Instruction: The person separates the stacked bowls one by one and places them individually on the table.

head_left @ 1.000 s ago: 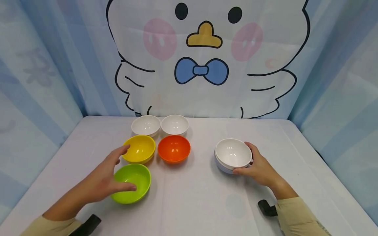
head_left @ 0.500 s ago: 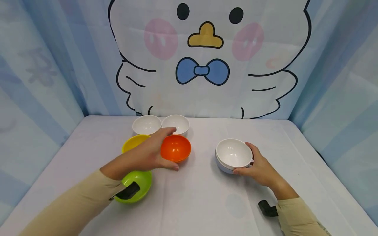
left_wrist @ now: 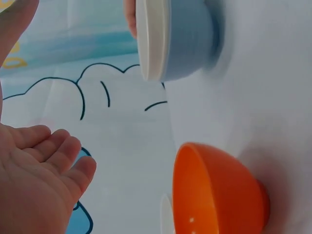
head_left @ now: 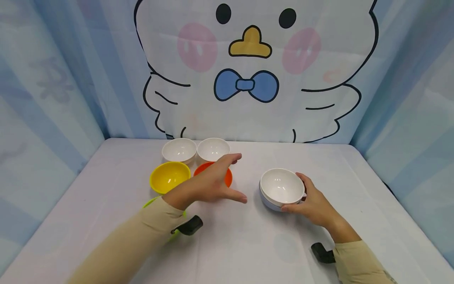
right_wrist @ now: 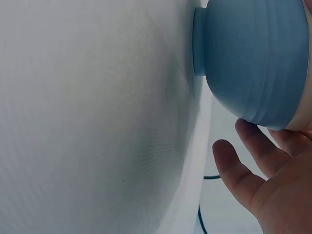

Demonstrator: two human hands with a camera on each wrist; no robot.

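Observation:
In the head view, my right hand (head_left: 313,203) holds a white bowl (head_left: 281,186) at its right side, thumb at the near rim and fingers behind. This white bowl is nested in a light blue bowl (right_wrist: 253,58), which stands upright on the table. My left hand (head_left: 213,183) is in the air, thumb and fingers spread wide, palm toward the nested pair, holding nothing. It partly covers an orange bowl (left_wrist: 219,190) in the head view. The left wrist view shows a gap between the left fingers and the blue bowl (left_wrist: 187,39).
A yellow bowl (head_left: 169,177) sits left of the orange one. Behind are two white bowls, the left (head_left: 179,150) and the right (head_left: 213,149). The left sleeve (head_left: 134,236) mostly hides a green bowl (head_left: 149,202). A patterned curtain (head_left: 248,118) rises behind the table.
My left hand has moved right, from over the green and yellow bowls, past the orange bowl, toward the nested bowls. My right hand keeps its hold in the same place.

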